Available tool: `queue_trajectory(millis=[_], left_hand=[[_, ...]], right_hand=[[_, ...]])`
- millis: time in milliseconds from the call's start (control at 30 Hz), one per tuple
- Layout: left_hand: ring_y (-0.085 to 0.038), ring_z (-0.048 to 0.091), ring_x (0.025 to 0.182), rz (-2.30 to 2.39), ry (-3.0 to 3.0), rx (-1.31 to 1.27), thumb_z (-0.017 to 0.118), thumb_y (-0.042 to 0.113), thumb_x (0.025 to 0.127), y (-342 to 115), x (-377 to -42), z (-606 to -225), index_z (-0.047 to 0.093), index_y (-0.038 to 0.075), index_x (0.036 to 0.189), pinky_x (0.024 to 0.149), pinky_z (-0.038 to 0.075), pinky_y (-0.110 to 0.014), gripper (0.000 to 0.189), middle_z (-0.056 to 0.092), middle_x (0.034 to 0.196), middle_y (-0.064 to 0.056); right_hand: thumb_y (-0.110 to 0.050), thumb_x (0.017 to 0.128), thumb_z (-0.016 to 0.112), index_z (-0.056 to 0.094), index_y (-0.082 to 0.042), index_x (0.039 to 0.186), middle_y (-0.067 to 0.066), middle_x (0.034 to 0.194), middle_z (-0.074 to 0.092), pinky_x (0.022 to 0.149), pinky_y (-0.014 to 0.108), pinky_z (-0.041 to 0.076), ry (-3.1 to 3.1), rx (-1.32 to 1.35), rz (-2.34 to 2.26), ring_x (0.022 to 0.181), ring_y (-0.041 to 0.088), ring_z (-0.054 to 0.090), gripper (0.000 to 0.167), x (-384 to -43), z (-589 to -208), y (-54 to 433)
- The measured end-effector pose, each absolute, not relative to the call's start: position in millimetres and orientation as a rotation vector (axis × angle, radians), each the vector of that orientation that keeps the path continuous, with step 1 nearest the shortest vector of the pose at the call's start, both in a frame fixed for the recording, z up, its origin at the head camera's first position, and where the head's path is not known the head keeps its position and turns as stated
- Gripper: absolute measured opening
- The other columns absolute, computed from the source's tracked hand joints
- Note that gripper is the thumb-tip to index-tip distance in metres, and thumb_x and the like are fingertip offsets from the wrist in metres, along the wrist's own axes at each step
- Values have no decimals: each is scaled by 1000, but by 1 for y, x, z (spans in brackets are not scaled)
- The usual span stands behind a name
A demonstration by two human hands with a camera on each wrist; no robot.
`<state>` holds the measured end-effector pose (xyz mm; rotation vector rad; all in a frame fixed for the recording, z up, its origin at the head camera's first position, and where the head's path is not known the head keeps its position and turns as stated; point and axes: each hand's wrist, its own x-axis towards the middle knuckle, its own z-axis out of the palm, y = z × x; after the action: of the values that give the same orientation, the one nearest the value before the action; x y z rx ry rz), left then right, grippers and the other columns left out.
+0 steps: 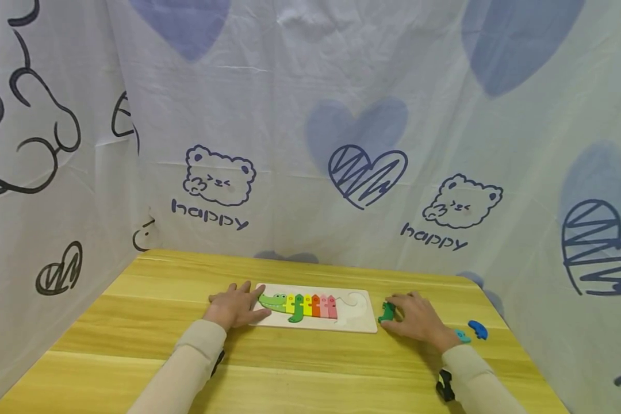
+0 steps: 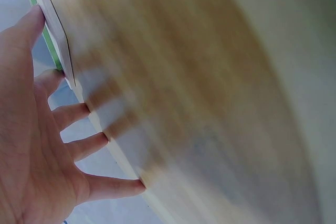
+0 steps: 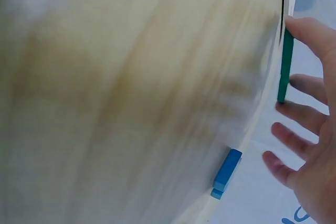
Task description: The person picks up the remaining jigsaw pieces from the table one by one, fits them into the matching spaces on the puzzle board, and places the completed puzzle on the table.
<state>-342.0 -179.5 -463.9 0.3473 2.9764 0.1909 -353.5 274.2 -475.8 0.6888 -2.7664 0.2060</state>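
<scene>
A pale wooden puzzle board (image 1: pixel 359 324) lies on the table, bearing a green crocodile head (image 1: pixel 273 302), upright pieces in yellow, green, orange and pink, and a green leg. The tail area at its right end is bare, with a printed outline. My left hand (image 1: pixel 234 306) rests at the board's left end, fingers spread; the thumb (image 2: pixel 32 22) and index finger touch the board's edge. Just off the right end, my right hand (image 1: pixel 416 317) pinches a dark green puzzle piece (image 3: pixel 285 66) between thumb and fingers, low over the table.
Right of my right wrist lie a dark blue piece (image 1: pixel 478 329) and a light blue piece (image 1: pixel 463 336), the latter partly hidden by the wrist. A printed white curtain (image 1: pixel 290 230) hangs behind the wooden table (image 1: pixel 300 368) and along both sides.
</scene>
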Motion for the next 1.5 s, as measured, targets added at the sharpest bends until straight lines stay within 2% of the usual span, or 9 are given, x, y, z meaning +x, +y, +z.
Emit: queue_trajectory(millis=[167, 500, 900, 1500], left_hand=[[-56, 36, 147, 181, 2981, 346, 49, 69, 98, -180, -342, -464, 38, 23, 161, 94, 36, -90, 78, 37, 165, -21], [-56, 36, 147, 182, 2980, 336, 50, 69, 98, -179, -342, -464, 38, 23, 161, 94, 36, -90, 78, 37, 165, -21], [-56, 36, 147, 182, 2974, 339, 49, 69, 98, -179, -342, -464, 37, 24, 161, 95, 36, -89, 78, 37, 165, -20], [-56, 36, 147, 180, 2974, 345, 49, 68, 99, -180, -342, -465, 37, 23, 161, 94, 36, -90, 78, 36, 165, -21]], right_hand=[[-52, 82, 81, 72, -9, 129, 15, 132, 71, 87, 56, 54, -2719, 702, 222, 111, 34, 62, 64, -356, -476, 274], [-51, 80, 83, 71, -14, 130, 13, 135, 69, 91, 57, 53, -2657, 773, 251, 116, 33, 61, 63, -355, -469, 262], [-49, 84, 79, 68, -16, 135, 11, 141, 65, 105, 61, 47, -2732, 790, 258, 130, 36, 57, 61, -355, -463, 240], [-52, 84, 79, 68, -17, 136, 11, 144, 64, 103, 59, 47, -2734, 921, 267, 128, 34, 56, 63, -363, -456, 209]])
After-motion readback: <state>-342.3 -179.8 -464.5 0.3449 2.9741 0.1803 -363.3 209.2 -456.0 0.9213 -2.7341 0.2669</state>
